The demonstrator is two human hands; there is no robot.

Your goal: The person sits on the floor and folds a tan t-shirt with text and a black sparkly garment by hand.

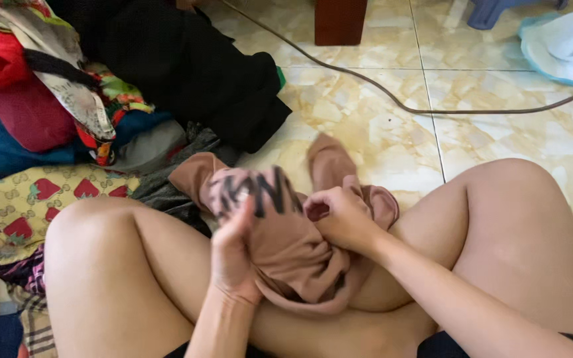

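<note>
A dusty-pink garment with dark printed letters is bunched up in my lap, between my bare knees. My left hand presses against its left side, fingers wrapped into the cloth. My right hand grips a fold of the same garment near its upper right edge. Part of the cloth hangs down over my legs, and one pink sleeve or corner sticks up toward the floor tiles.
A heap of clothes in red, blue, black and patterned fabric lies at the left. A strawberry-print cloth lies beside my left knee. A dark cable crosses the beige floor tiles. A light-blue bag sits at the top right, a wooden leg at the top.
</note>
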